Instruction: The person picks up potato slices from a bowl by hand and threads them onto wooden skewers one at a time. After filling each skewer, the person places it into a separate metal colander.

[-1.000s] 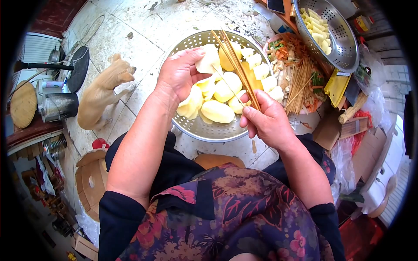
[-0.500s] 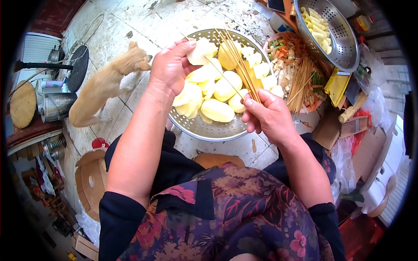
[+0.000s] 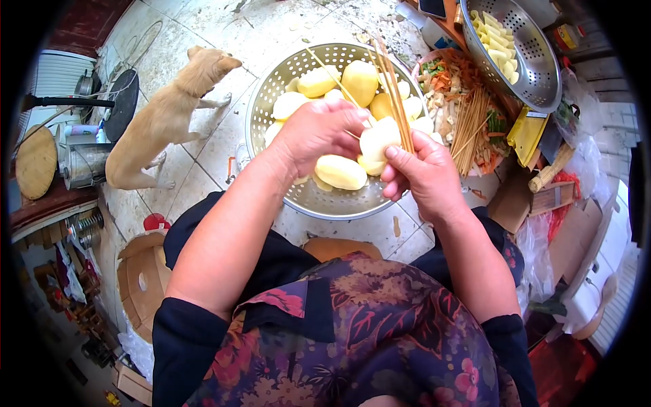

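My right hand grips a bundle of thin bamboo skewers that point upward. By its thumb sits a pale potato slice, on a single skewer slanting to the upper left. The curled fingers of my left hand are at the slice's left edge; their exact contact is partly hidden. Below both hands, a perforated metal colander holds peeled whole potatoes and cut slices.
A light tan dog stands on the tiled floor at left. To the right are loose skewers over chopped vegetables, and a second colander with pale cut pieces. A cardboard box lies lower left.
My left hand has moved right and down, and the potato slice is now beside my right thumb. My right hand stays nearly in place. The dog has lifted its head and stepped back.
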Motion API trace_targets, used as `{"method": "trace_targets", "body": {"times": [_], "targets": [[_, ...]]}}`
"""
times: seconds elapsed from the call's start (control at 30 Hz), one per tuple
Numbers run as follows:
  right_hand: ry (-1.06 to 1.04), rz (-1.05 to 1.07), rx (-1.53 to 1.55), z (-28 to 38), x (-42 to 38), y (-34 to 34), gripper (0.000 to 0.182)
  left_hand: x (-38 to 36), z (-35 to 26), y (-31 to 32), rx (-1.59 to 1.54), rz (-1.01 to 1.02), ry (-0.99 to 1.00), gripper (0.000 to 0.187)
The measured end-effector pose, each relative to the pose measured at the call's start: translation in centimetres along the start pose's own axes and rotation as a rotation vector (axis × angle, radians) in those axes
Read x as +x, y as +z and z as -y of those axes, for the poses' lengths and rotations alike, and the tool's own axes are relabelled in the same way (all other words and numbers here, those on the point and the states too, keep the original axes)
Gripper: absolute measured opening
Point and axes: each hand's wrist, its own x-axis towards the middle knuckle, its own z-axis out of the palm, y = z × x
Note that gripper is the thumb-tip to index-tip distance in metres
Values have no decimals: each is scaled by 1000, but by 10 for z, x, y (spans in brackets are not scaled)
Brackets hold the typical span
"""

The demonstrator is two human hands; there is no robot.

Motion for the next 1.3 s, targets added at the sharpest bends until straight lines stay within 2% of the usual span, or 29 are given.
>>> {"method": "trace_targets", "body": {"times": [0.03,0.1,0.13,0.17,0.23,0.3,0.37,0.4,0.53,0.73,0.8,0.83,0.9,0.97,1.07,1.17,1.3], "targets": [[-13,-26,-4,2,-1,-1,19,4,-1,-6,0,0,-1,26],[-26,-56,-8,5,-3,-3,19,19,6,-25,429,-341,115,25],[-28,-57,-3,5,-4,-3,19,27,13,-34,758,-404,173,30],[-31,-57,2,6,-5,-3,20,30,24,-38,758,-402,172,30],[-28,-50,20,7,-7,-1,20,23,36,-32,1371,-429,122,36],[-25,-40,39,6,-7,0,20,24,46,-25,1493,-430,136,40],[-13,-34,35,5,-7,-1,20,27,54,-22,1775,-441,248,39],[-13,-36,35,4,-8,-1,20,30,57,-21,1807,-458,220,33],[-13,-26,19,4,-10,-3,18,39,66,-24,1865,-497,242,28],[-10,-21,17,4,-13,-5,19,38,46,-23,1758,-527,210,24],[-7,-18,15,6,-13,-6,21,34,34,-22,1484,-569,89,26],[-12,-23,17,7,-14,-6,21,33,31,-26,1485,-569,89,26],[-16,-28,22,8,-15,-7,22,31,26,-33,1289,-605,224,28],[-33,-23,35,8,-15,-7,22,28,27,-30,1291,-576,254,28],[-50,-23,7,8,-16,-4,18,21,49,-14,1433,-382,367,24],[-55,-16,1,7,-16,-2,16,15,66,-1,1573,-239,285,26],[-49,-14,0,6,-17,-2,15,14,57,-3,1490,-203,201,30]]}}
